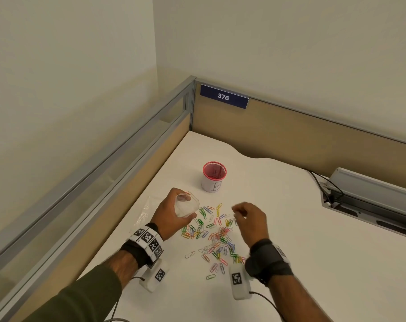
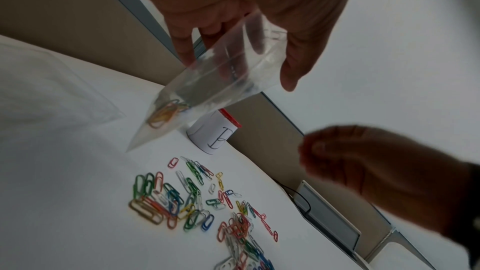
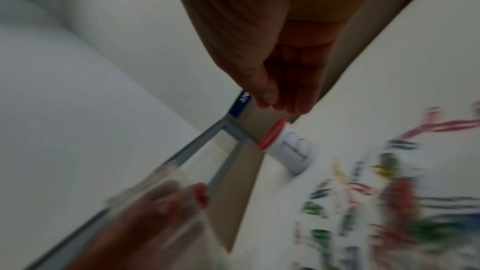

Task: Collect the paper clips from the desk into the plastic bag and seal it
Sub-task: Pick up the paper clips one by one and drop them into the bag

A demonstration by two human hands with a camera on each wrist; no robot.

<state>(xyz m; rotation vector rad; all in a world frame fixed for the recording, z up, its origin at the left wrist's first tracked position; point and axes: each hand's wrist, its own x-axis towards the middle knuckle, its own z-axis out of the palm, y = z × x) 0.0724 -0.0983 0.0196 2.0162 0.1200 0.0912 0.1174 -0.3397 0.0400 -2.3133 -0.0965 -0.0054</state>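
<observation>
My left hand point(image 1: 177, 211) grips a small clear plastic bag point(image 1: 186, 206) near its open mouth and holds it above the white desk point(image 1: 302, 240). In the left wrist view the bag point(image 2: 207, 81) hangs slanting down, with a few coloured clips point(image 2: 166, 115) at its bottom corner. Many coloured paper clips point(image 1: 217, 238) lie scattered on the desk between my hands, and the left wrist view also shows this pile point(image 2: 192, 202). My right hand point(image 1: 239, 212) hovers over the pile with its fingertips point(image 3: 280, 102) pinched together. Blur hides whether a clip is between them.
A red mesh cup point(image 1: 214, 176) wrapped in white paper stands behind the clips. A flat clear plastic sheet or bag point(image 1: 147, 211) lies on the desk to the left of my left hand. Partition walls close the left and back edges. A cable tray point(image 1: 371, 198) sits at the right.
</observation>
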